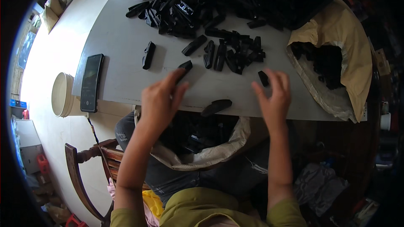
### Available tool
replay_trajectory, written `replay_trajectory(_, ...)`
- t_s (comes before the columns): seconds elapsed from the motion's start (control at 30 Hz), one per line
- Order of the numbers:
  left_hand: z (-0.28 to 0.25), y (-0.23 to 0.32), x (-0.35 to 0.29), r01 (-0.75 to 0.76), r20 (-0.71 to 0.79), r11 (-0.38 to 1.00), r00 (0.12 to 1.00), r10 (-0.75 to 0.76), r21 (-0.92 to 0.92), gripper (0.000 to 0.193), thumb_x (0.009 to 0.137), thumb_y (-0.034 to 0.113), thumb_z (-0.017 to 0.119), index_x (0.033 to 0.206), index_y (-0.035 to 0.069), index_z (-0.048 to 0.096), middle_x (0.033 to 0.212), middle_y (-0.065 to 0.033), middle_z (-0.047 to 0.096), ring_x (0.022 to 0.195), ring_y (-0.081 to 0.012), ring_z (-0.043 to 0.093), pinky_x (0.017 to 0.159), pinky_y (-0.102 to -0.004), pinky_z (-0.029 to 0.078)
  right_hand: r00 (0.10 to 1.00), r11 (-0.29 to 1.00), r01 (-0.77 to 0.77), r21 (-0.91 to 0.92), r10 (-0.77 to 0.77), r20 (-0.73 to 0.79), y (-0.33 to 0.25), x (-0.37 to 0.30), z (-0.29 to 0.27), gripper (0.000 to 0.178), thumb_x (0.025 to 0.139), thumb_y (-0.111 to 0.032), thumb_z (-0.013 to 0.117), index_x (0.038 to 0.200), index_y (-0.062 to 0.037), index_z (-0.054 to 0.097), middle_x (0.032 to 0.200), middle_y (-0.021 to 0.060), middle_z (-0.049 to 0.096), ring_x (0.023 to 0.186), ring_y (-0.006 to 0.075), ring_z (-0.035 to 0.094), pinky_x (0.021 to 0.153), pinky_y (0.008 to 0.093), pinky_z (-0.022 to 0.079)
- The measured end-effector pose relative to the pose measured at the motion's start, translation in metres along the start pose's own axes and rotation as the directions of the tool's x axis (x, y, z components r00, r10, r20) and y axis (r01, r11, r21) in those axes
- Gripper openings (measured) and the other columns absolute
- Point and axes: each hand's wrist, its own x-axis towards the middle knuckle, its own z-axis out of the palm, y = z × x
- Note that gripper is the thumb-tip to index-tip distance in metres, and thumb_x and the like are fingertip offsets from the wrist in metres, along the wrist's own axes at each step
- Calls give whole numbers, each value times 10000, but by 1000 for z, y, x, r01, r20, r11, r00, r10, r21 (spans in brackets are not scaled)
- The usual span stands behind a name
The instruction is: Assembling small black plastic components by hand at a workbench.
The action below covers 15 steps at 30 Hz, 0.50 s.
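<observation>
My left hand [162, 96] is over the table's near edge, thumb and index finger apart. Its index fingertip is at a small black plastic piece [185, 66], and I cannot tell whether it touches. My right hand [275, 96] has thumb and fingers spread, beside another black piece [263, 78]. Between my hands, a longer curved black piece [216, 107] overlaps the table's front edge, above a white woven sack [227, 153]. The sack is in my lap, its mouth open, with dark pieces inside.
Several black pieces lie loosely on the grey table [122, 59], with a bigger heap [176, 12] at the back. A phone [91, 83] rests at the left edge beside a pale bucket [63, 94]. At right stands a tan sack [353, 63] of dark pieces. A wooden chair [80, 180] is at lower left.
</observation>
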Motion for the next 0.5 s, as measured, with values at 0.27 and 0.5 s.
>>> replay_trajectory(0.27,6,-10,2,-91,-30,974,995,100,207,369,809,275,726,1057,66,550,895,-118,583,837,-328,607,710,-397,486,928,981,-67,184,-7,372,-16,-11,10,315,774,-34,705,1073,16,619,984,149,593,831,266,621,687,374,500)
replay_trajectory(0.5,15,1,3,-214,60,974,974,219,-80,396,740,153,750,1047,41,526,933,-142,564,940,-359,565,825,-412,459,842,796,-280,537,-66,536,-49,-13,0,287,750,9,722,1028,-26,659,925,23,559,784,118,563,727,241,472)
